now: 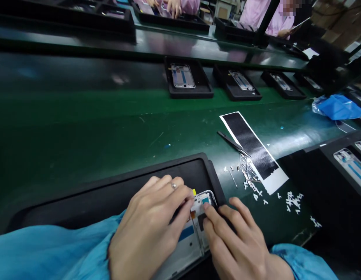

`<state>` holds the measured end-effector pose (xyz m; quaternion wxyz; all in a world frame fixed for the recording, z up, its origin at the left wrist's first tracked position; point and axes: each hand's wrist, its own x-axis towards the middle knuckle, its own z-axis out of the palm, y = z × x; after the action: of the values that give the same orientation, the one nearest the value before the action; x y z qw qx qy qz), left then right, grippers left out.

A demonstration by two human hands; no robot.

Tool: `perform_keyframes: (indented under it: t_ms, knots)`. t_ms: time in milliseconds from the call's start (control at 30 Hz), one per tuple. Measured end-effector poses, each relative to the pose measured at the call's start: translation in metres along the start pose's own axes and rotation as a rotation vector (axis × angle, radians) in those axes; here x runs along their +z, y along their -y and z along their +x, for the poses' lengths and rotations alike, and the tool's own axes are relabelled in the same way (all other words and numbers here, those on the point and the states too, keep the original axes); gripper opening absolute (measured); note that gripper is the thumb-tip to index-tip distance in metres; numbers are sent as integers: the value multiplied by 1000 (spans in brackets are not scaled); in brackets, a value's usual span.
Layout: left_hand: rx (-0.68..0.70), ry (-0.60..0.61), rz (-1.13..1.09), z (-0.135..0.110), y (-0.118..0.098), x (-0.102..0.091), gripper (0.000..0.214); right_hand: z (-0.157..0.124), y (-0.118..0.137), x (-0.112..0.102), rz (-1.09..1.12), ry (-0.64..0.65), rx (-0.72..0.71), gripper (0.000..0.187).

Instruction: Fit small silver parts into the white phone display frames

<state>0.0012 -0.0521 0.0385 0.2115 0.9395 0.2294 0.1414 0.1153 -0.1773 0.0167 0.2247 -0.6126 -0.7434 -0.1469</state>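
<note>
A silver phone frame [180,258] with blue strips lies at an angle at the front edge of a black tray [116,190]. My left hand [153,217], wearing a ring, reaches over it; thumb and fingers close at its top edge beside a small yellow tab [194,192]. What the fingertips pinch there is hidden. From the other side, my right hand [237,237] grips the frame's corner, its index fingertip pressing near a small teal patch [205,200]. The curled fingers cover part of the frame.
Tweezers [231,142] rest against a black adhesive sheet [250,147]. Small metal pieces [249,173] and white bits [293,201] are scattered nearby. Black trays with phone frames [183,76] line the green bench [81,128]. A blue bag [339,107] lies right. Co-workers in pink [192,6] sit opposite.
</note>
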Motion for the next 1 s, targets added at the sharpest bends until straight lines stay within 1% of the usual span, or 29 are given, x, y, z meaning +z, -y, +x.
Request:
perform_keyframes:
  t_ms: [33,100,233,300,367,467,567,633,733,867,1000]
  knots:
    - [0,-6,0,0,0,1,35,0,0,2,-7,6,-11,28]
    - [3,-23,0,-1,0,3,36,3,0,4,-32,-29,-17,28]
    - [22,-112,27,-2,-3,6,39,9,0,6,-53,-112,-23,30]
    - [45,-153,57,-1,-5,6,40,11,0,5,-61,-95,-28,33]
    - [66,-167,74,-1,-5,6,41,11,-1,5,-70,-91,-42,35]
    - [69,-161,90,-1,-6,8,39,7,-2,6,-61,-94,-56,33]
    - [18,-184,103,-2,-8,12,39,1,-2,10,-32,-86,-47,27]
    - [6,-168,95,-2,-8,13,39,-2,-2,13,-28,-99,-50,25]
    - [40,-129,73,-1,-7,10,37,-5,-1,16,-38,-107,-52,24]
    - [20,-152,45,0,-6,7,37,-5,0,17,-36,-113,-61,25]
    - [30,-169,52,1,-8,9,35,-3,0,16,-40,-103,-81,26]
